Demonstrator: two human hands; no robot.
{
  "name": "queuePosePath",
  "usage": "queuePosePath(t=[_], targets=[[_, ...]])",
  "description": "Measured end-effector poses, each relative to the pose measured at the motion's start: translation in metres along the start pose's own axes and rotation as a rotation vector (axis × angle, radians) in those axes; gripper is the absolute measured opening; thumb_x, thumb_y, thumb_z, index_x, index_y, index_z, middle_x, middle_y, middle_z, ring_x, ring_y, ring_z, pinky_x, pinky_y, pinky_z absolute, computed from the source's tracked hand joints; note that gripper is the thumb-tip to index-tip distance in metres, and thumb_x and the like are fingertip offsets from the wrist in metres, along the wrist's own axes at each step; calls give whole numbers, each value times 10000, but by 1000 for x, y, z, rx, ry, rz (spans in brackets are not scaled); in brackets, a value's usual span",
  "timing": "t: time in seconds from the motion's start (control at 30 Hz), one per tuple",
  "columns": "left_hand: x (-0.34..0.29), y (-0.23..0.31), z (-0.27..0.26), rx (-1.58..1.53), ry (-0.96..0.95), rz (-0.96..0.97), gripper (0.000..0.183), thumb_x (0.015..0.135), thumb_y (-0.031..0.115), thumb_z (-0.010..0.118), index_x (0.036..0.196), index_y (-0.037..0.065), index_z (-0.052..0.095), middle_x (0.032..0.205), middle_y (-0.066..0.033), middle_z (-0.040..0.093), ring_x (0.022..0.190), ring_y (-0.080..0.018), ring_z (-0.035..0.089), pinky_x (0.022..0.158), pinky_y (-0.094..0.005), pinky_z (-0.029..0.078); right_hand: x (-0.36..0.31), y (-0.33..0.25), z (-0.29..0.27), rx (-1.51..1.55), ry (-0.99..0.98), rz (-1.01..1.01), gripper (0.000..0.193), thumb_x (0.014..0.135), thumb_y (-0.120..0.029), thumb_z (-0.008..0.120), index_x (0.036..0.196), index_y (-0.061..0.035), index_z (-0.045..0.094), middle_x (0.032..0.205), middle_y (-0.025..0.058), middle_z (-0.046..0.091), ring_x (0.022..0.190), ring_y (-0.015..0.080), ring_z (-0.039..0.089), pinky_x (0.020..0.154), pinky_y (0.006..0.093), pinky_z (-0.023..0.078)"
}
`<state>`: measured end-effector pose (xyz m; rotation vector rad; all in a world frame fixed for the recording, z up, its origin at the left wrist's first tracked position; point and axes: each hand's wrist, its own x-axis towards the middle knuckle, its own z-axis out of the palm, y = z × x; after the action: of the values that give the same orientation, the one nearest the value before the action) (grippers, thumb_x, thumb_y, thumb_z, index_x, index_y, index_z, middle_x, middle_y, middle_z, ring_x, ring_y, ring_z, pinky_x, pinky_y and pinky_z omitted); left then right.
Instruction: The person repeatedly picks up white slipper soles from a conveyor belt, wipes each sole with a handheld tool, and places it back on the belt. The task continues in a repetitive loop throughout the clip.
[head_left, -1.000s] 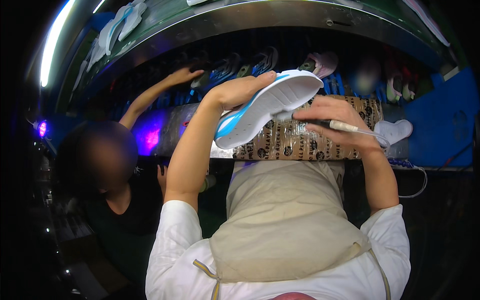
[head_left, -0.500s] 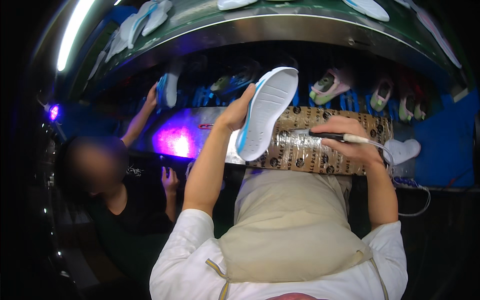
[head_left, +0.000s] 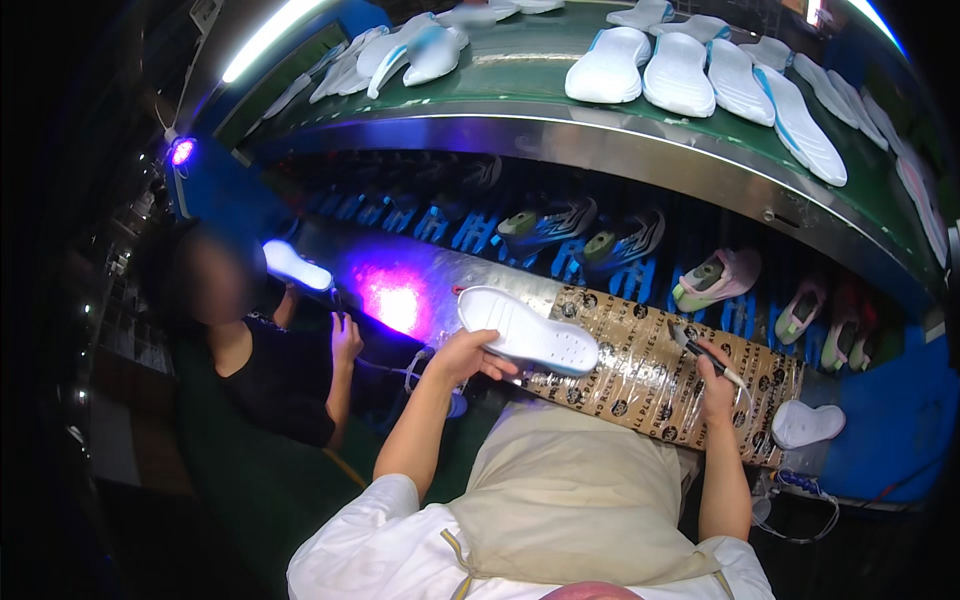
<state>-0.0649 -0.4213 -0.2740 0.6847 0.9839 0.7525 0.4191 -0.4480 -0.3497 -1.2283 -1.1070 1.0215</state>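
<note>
White sole (head_left: 528, 331) over table (head_left: 535, 287), L hand (head_left: 466, 357) grip closed on its near edge, prob. to leave upturned face clear; R hand (head_left: 716, 386) grip closed round black-handled tool (head_left: 692, 347), tip fwd., well apart from sole.

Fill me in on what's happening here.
A person's left hand holds a white sole over the bench, while the right hand grips a black-handled tool, its tip apart from the sole. To the left, a co-worker handles another sole. More soles lie on the green surface above.
</note>
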Motion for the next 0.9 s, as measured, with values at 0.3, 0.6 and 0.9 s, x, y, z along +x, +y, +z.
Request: queuePosePath(t=[0.3, 0.6, 0.9], targets=[[-33, 200, 80, -196, -245, 541, 519, 981, 233, 480, 1307, -167, 431, 1082, -323, 662, 787, -436, 718, 580, -401, 646, -11, 27, -3, 88, 43, 39, 318, 948, -191, 685, 1198, 5, 678, 1028, 44, 650, 821, 120, 550, 751, 264, 455], [157, 398, 170, -496, -266, 805, 521, 1065, 215, 333, 1441, -127, 219, 1461, -350, 357, 1350, -493, 420, 1055, -541, 522, -15, 12, 2, -23, 50, 83, 303, 905, -182, 715, 1159, -17, 715, 1110, 97, 709, 993, 201, 638, 899, 328, 495], [248, 446, 229, 109, -19, 465, 876, 1055, 568, 336, 1437, -214, 236, 1397, -393, 457, 1188, -509, 590, 939, -471, 581, -10, 8, 2, -18, 23, 53, 290, 904, -168, 706, 1147, -9, 711, 990, 60, 697, 848, 149, 619, 760, 298, 501]])
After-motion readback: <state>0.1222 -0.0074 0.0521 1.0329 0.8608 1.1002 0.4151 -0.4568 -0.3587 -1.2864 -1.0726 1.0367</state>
